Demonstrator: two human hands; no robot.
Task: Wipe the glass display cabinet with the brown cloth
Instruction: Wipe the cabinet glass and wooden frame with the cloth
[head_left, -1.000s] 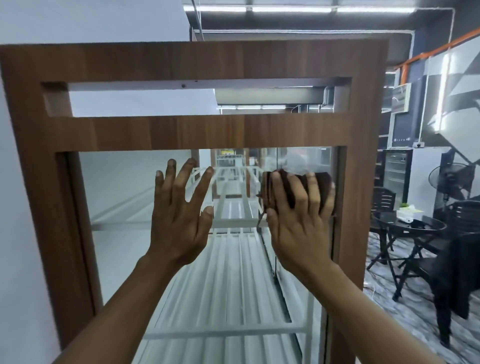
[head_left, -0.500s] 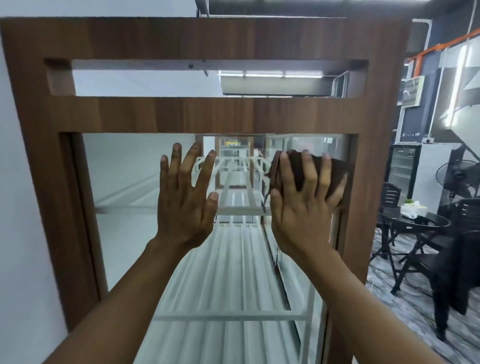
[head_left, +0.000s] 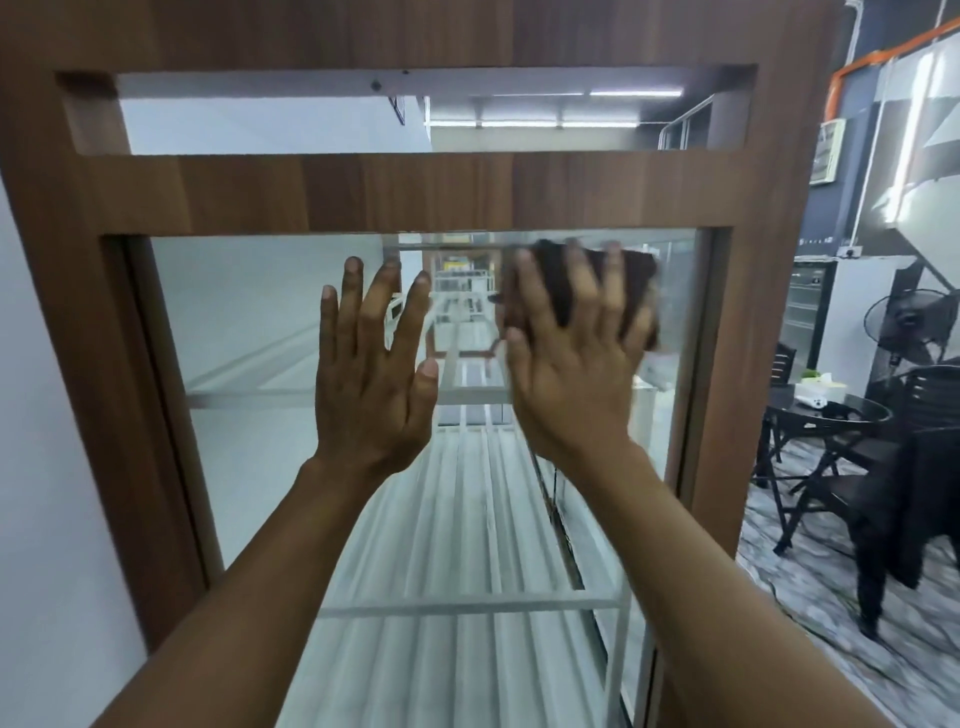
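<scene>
The glass display cabinet (head_left: 467, 192) fills the view, a brown wooden frame around a tall glass pane (head_left: 249, 322). My right hand (head_left: 571, 374) presses the brown cloth (head_left: 550, 275) flat against the glass near the pane's upper right corner; my fingers spread over the cloth and hide most of it. My left hand (head_left: 371, 384) lies flat on the glass to the left of it, fingers apart, holding nothing. White slatted shelves (head_left: 467, 603) show through the glass.
A white wall (head_left: 47, 519) stands close on the left. On the right are a round black table (head_left: 831, 415), black chairs (head_left: 893, 493), a standing fan (head_left: 904, 322) and a patterned floor (head_left: 810, 597).
My right hand has slid the cloth up the glass to just under the top rail, and it is blurred with motion. The camera has tilted, so the frame's top is cut off.
</scene>
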